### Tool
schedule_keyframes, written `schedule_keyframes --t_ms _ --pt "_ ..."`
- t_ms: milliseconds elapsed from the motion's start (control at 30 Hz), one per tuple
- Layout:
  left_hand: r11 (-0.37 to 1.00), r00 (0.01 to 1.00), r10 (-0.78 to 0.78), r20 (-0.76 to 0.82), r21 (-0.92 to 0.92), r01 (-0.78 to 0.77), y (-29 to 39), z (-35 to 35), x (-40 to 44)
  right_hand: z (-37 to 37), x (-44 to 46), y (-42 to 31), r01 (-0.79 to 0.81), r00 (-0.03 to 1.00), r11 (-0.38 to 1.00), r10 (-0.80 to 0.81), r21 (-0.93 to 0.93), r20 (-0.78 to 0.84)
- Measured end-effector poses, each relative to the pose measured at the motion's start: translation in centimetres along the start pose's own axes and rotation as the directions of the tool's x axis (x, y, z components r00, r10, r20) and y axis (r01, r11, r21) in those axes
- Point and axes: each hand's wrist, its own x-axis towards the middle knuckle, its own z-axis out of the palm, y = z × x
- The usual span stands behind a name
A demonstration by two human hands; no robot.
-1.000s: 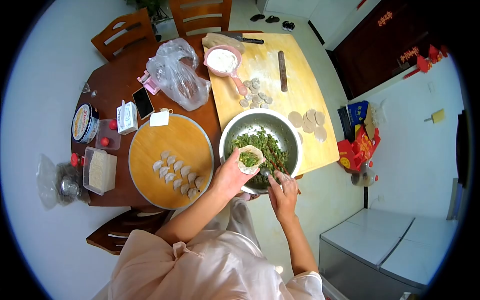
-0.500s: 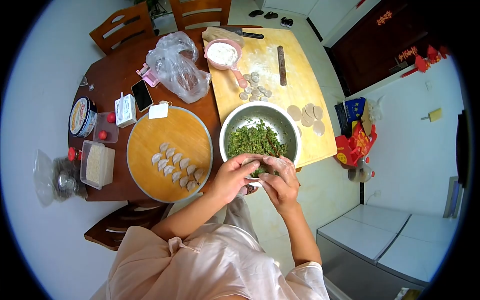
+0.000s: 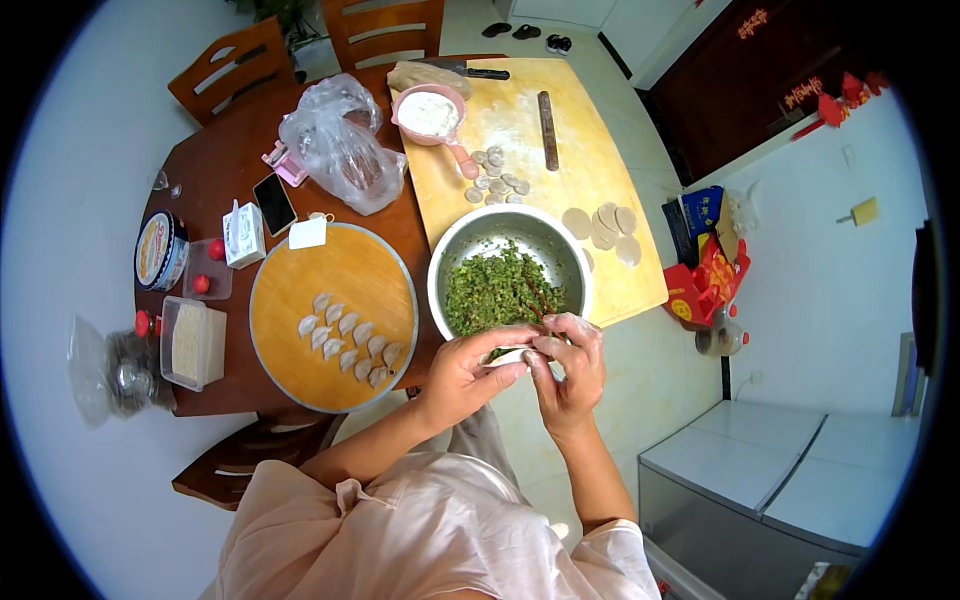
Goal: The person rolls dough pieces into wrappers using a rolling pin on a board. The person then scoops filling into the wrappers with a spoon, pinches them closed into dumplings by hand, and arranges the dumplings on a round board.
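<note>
Between my two hands is a dumpling point(image 3: 509, 357), a pale wrapper folded around green filling. My left hand point(image 3: 468, 372) grips its left side, thumb along the near edge. The fingers of my right hand point(image 3: 568, 362) pinch its right side. Both hands are over the near rim of a metal bowl point(image 3: 440, 262). Chopped green filling point(image 3: 497, 285) fills much of that bowl, with dark chopsticks point(image 3: 540, 297) leaning in it. Left of the bowl, several folded dumplings point(image 3: 347, 322) lie in rows on a round board point(image 3: 285, 350).
A floured wooden board point(image 3: 610, 150) carries a rolling pin point(image 3: 548, 130), rolled wrappers point(image 3: 605, 228), small dough pieces point(image 3: 493, 178), a pink flour scoop point(image 3: 430, 113) and a knife point(image 3: 487, 73). Further left are a plastic bag point(image 3: 345, 140), a phone point(image 3: 274, 204) and a white container point(image 3: 192, 343).
The wrapper, open over its filling before, is now folded into a half-moon with its edges closer together. My hands have drawn together around it. The whole view has shifted slightly.
</note>
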Motion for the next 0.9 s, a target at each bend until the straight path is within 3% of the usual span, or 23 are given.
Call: schedule_keyframes --t_ms 67,200,267,367,533,633,767,900 --pt "0.998 1.000 0.012 0.028 0.063 -0.014 -0.2 -0.1 0.1 -0.3 0.2 0.1 0.027 1.000 1.000 -0.026 -0.017 0.015" --pt "0.998 0.998 -0.051 0.030 -0.032 0.052 0.5 0.5 0.5 -1.4 0.8 0.4 0.100 0.991 0.994 -0.095 -0.047 0.098" --pt "0.981 0.992 -0.119 0.033 -0.151 0.123 0.9 0.9 1.1 -1.8 1.3 0.3 0.077 0.991 0.996 -0.073 -0.036 0.115" --pt "0.987 0.988 -0.103 0.116 -0.112 0.116 0.3 0.8 1.7 -2.2 1.6 0.5 0.042 0.992 0.999 -0.041 -0.003 0.120" --pt "0.954 0.986 -0.134 0.103 -0.255 0.156 -1.7 1.2 2.5 -3.3 1.7 2.0 0.030 0.978 0.999 -0.035 0.026 0.203" --pt "0.896 0.975 -0.202 0.098 -0.383 0.224 -1.6 1.3 3.3 -4.5 2.7 1.7 -0.077 0.989 0.988 0.059 0.136 0.132" --pt "0.842 0.954 -0.280 0.111 -0.448 0.300 -1.5 1.1 4.2 -5.5 1.5 3.5 -0.046 0.995 0.976 0.026 0.215 0.096" --pt "0.811 0.957 -0.250 0.147 -0.508 0.290 -1.6 1.6 5.1 -6.1 1.8 4.2 -0.064 0.974 0.971 0.010 0.228 0.228"
